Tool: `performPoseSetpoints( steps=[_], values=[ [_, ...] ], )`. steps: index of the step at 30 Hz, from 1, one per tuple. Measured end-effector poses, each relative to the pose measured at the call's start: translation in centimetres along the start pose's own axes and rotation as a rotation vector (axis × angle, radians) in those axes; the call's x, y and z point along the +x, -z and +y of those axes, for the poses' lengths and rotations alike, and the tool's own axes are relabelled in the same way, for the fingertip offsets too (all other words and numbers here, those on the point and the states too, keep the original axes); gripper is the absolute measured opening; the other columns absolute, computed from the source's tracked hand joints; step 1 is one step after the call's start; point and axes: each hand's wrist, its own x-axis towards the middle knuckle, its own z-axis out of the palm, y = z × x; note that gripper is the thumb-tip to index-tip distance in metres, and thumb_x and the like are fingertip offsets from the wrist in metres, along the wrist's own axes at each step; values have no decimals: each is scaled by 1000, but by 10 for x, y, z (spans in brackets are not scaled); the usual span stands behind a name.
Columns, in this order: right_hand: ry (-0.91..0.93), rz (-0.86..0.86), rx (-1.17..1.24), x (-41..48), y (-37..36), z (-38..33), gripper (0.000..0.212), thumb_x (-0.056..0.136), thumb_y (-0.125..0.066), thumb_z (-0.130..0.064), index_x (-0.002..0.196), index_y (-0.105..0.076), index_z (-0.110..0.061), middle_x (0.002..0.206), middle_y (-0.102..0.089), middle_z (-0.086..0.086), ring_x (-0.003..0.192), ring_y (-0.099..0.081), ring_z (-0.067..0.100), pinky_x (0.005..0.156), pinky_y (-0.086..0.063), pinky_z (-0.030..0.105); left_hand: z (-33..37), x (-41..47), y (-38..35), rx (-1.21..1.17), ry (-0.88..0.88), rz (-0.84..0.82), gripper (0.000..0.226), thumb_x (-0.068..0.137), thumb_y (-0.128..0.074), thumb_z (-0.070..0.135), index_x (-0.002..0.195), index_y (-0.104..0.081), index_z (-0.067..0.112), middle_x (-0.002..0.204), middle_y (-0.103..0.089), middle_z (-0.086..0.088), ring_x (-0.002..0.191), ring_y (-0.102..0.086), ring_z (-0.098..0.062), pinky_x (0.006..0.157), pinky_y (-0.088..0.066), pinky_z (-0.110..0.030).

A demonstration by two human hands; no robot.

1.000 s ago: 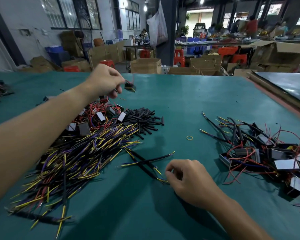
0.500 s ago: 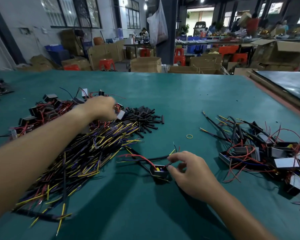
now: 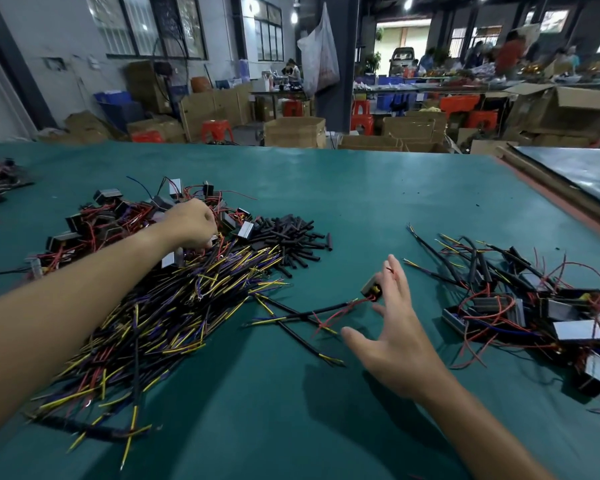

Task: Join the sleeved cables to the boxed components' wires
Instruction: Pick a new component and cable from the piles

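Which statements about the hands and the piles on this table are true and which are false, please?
1. The right hand has its fingers spread. True.
2. The left hand rests on bare table. False: it reaches into the heap of small boxes.
3. Some short black tubes lie beside the cable pile. True.
4. The table is red. False: it is green.

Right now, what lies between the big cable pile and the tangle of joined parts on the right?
Head view: the right hand, open, by one boxed component, plus a few loose sleeved cables on the green mat.
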Motion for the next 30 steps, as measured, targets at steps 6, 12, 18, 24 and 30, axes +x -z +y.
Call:
performPoseSetpoints(
  steps=[6,12,18,24,30],
  values=[
    [-155,134,-196,6,9,11,73,88,-66,-24,150,-30,-14,161,12,-7,146,-16,10,103,-23,18,-10,-6,9,275,12,-92,25,93,-59,33,86,-72,12,81,-71,-7,74,-63,-22,65,-46,-28],
    [-204,239,-242,5,14,7,53,83,-68,-21,132,-48,-22,161,6,6,88,-54,26,83,-33,25,-16,-6,5,41,102,-109,39,103,-39,28,86,-70,11,71,-73,-3,56,-55,-12,54,-37,-26],
    [-130,321,-259,6,17,5,39,79,-70,-16,114,-55,-21,153,-19,7,84,-58,26,78,-38,29,-27,-3,5,-129,70,53,38,103,-41,26,84,-69,9,64,-72,-4,51,-50,-10,55,-35,-26],
    [-108,186,-258,4,11,6,25,81,-70,-20,104,-60,-25,138,-37,-2,92,-57,19,79,-41,30,-28,-10,9,104,8,-264,19,83,-75,23,97,-66,13,95,-61,-2,91,-58,-21,77,-45,-29],
    [-105,144,-271,3,9,6,14,83,-68,-24,94,-61,-27,113,-47,-12,80,-61,14,76,-48,33,-31,-11,12,66,9,-205,6,83,-74,12,79,-73,16,94,-68,-6,88,-62,-23,70,-57,-37]
  ],
)
